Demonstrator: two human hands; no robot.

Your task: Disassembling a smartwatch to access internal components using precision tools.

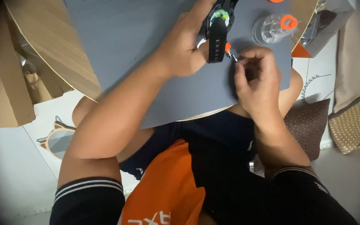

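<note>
Currently a black wristwatch [217, 35] sits near the far edge of the grey mat [138, 50] that covers the wooden tabletop [51, 54]. Case back looks off: a round green and white inside shows at the case end, strap running toward the person. So the watch is already opened; whatever is being done to the inside is not finished, and no loose cover is visible, so closing up is also left, as far as I can judge.

Left hand [182, 46] lies over the watch from the left, fingers wrapped on the case and strap, pinning it to the mat.

Right hand [257, 81] is just right of the strap, fingers pinched narrow on a small screwdriver [231, 52] with an orange collar. Metal tip is at the fingertips, the orange end lies against the strap. Can't tell whether the tip is on a screw; too small.

Further out, toward the far right corner of the mat: a clear plastic case [271, 30] with an orange ring [288, 21] on it, well apart from the watch. Another orange bit is cut off by the far edge of the picture.

Off the tabletop: a cardboard box [5, 96] on the left, a brown cushion [309, 121] on the floor to the right.
</note>
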